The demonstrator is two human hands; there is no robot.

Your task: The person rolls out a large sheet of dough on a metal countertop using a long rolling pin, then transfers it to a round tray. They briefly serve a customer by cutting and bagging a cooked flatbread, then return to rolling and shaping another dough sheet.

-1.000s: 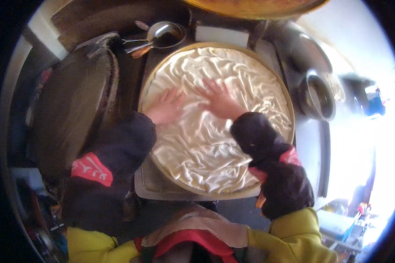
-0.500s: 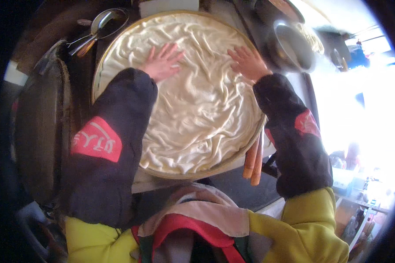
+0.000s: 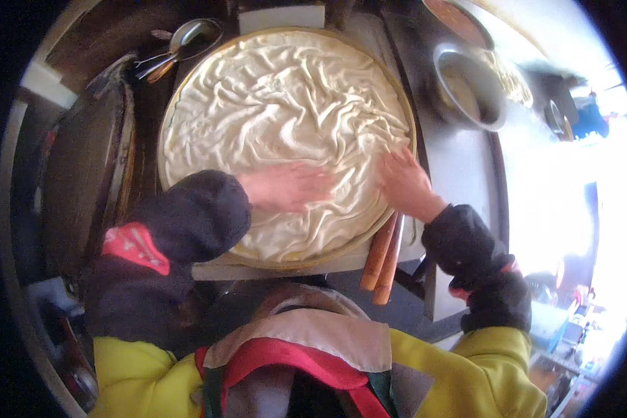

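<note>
A wide sheet of pale, wrinkled dough [image 3: 258, 132] fills a large round pan [image 3: 166, 143], its folds running up to the rim. Flat on the lower middle of the sheet lies my left hand [image 3: 292, 187], fingers stretched toward the right and slightly blurred. My right hand [image 3: 405, 182] rests on the dough near the right rim, fingers extended and pointing up and left. Neither hand grips anything. Just below the right hand, two wooden-handled tools [image 3: 382, 261] stick out from beneath the pan's edge.
On the left stands a dark, flat griddle-like slab [image 3: 83, 181]. Ladles or strainers [image 3: 188, 38] lie at the upper left. A metal pot [image 3: 467, 87] sits on the counter at the right, with a reddish round container [image 3: 460, 21] behind it. A white block [image 3: 282, 17] stands beyond the pan.
Both hands have moved nearer to me across the dough. My left hand has turned to point right and come closer to the middle. The wrinkles have shifted.
</note>
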